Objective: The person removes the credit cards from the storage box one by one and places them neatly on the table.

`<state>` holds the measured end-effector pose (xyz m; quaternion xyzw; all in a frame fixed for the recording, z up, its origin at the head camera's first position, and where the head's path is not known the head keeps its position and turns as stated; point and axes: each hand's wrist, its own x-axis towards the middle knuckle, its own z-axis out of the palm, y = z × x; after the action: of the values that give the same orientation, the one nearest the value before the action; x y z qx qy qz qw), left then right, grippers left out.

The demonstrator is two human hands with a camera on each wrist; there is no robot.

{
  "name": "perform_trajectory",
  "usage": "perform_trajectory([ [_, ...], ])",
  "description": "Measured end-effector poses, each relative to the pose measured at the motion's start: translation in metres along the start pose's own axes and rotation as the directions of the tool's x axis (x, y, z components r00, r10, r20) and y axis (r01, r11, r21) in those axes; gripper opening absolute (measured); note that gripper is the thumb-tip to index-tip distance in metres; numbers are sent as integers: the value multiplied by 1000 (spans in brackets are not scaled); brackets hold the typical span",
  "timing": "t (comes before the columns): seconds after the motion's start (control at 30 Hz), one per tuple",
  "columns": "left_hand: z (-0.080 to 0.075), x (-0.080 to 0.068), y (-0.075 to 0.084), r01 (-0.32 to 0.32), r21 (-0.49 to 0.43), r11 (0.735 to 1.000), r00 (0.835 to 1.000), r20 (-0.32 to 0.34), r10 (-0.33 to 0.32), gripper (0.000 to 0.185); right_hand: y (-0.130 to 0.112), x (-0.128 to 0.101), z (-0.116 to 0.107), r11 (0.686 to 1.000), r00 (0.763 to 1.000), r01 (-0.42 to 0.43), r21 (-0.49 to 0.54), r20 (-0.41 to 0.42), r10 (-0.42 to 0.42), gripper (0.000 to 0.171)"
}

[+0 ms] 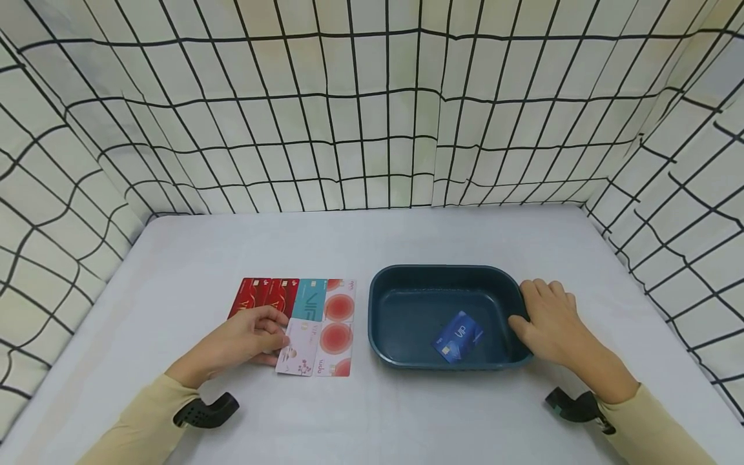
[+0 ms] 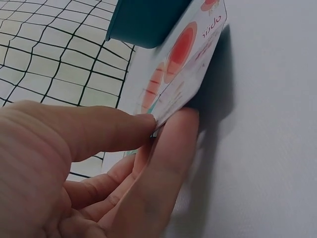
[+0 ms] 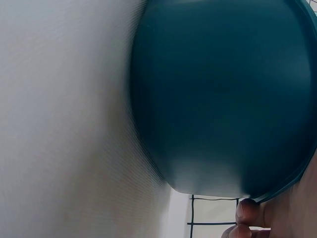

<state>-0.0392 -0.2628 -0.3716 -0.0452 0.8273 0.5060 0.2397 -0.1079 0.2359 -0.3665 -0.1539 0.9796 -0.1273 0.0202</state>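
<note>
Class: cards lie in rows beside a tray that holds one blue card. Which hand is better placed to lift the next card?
Left. The left hand already pinches the pale pink card at its edge, lifting it. The right hand grips the tray rim, across from the cards.

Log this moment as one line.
left hand: pinching pale card edge | right hand: holding tray rim | blue card: in tray

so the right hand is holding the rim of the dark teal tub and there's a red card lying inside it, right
Not quite: the card lying inside the dark teal tub is blue, not red, as the head view shows. The red cards lie on the table by the left hand. The right hand does hold the tub's rim.
</note>
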Motion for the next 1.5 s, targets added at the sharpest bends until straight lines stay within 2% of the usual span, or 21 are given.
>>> perform_trajectory([
  [0.47,1,-2,2,7,57,998,1000,-6,-7,44,1,2,2,1000,1000,1,9,-1,-1,27],
  [0.7,0,-5,7,15,148,989,1000,-23,-12,41,1,1,2,1000,1000,6,17,3,-6,26],
  [0.87,-2,-7,8,12,176,984,1000,-30,-7,42,1,1,1,1000,1000,3,15,4,-4,30],
  [1.2,-4,-8,9,-25,222,975,999,-36,34,39,0,1,0,1000,1000,4,13,3,-4,31],
  [1.5,-9,-6,19,-76,315,946,991,-80,106,31,0,1,0,1000,1000,7,14,0,-7,29],
])
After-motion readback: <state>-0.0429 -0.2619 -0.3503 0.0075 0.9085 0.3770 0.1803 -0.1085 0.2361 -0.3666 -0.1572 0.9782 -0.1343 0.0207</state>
